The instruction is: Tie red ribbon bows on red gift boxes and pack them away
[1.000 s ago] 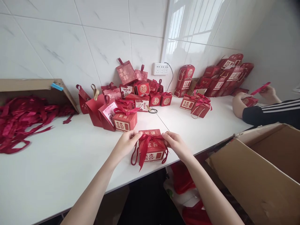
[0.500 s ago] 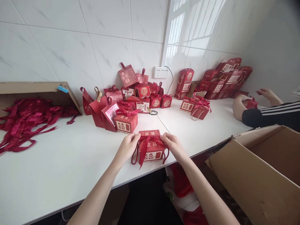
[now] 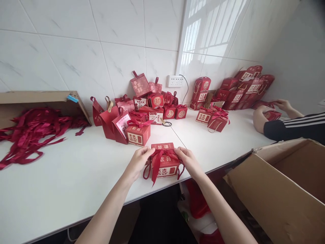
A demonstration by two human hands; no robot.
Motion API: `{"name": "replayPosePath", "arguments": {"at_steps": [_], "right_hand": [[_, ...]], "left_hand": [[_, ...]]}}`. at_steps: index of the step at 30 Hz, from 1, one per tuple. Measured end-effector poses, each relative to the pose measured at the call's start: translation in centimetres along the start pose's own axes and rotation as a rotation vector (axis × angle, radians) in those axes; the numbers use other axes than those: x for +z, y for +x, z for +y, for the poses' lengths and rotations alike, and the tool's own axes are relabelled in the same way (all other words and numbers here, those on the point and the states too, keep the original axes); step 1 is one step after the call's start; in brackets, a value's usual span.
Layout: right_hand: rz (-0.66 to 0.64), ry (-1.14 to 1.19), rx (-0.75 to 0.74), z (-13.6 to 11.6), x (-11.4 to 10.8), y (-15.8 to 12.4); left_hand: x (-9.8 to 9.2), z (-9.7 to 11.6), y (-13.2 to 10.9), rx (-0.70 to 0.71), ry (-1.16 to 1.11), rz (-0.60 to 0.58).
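A red gift box with gold lettering and cord handles stands near the table's front edge. Around its top runs a red ribbon tied in a bow, one tail hanging down the front. At the box's left top edge, my left hand pinches a loop of the ribbon between thumb and finger. My right hand pinches the bow's other side at the right top edge. The fingers partly hide the loops. Just behind on the left sits another ribboned gift box.
A cardboard carton spills loose red ribbons at the left. Several red boxes stand by the wall, with more stacked boxes at the right. A co-worker's hand handles a box. A large open carton stands right front.
The view has tilted up slightly. Both my hands stay on the ribbon with little visible movement. The co-worker's far hand has come closer to their box.
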State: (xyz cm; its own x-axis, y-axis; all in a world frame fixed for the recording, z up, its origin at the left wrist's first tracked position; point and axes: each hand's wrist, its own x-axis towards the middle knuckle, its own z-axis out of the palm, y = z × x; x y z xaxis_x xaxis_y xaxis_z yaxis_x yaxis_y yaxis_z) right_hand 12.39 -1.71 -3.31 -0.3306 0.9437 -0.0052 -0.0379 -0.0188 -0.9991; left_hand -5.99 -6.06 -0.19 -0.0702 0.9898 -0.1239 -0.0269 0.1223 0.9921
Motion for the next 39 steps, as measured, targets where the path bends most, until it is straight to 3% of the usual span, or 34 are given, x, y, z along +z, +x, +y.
{"name": "replayPosePath", "arguments": {"at_steps": [11,20,24,26,28,30,32,34,36,39], "right_hand": [[0.036,0.021,0.016,0.2,0.1,-0.1],[-0.023,0.099,0.069,0.6,-0.6,-0.3],[0.116,-0.085,-0.133,0.2,-2.3,0.1],[-0.014,-0.183,-0.255,-0.3,-2.7,0.2],[-0.219,-0.338,-0.291,-0.7,-2.6,0.1],[-0.314,-0.517,-0.311,-1.0,-2.2,-0.1],[-0.287,-0.642,-0.387,-1.1,-1.8,-0.6],[-0.178,-0.719,-0.524,-1.2,-1.7,-1.4],[-0.026,-0.791,-0.714,-1.3,-1.9,-2.6],[0.220,-0.876,-0.989,-1.8,-3.0,-4.8]], "left_hand": [[-0.1,-0.6,0.2,-0.070,-0.099,-0.019],[-0.1,-0.8,0.1,-0.069,-0.049,-0.018],[-0.4,-0.6,0.5,0.002,0.007,-0.024],[-0.5,-0.6,0.7,0.035,0.048,0.000],[-0.5,-0.6,0.9,0.067,0.072,0.016],[-0.3,-0.4,0.7,0.102,0.089,0.019],[0.2,0.2,0.0,0.166,0.167,0.060],[1.1,1.1,-1.4,0.295,0.324,0.129],[2.5,1.9,-3.2,0.520,0.502,0.154],[5.2,2.6,-5.7,0.947,0.672,0.086]]}}
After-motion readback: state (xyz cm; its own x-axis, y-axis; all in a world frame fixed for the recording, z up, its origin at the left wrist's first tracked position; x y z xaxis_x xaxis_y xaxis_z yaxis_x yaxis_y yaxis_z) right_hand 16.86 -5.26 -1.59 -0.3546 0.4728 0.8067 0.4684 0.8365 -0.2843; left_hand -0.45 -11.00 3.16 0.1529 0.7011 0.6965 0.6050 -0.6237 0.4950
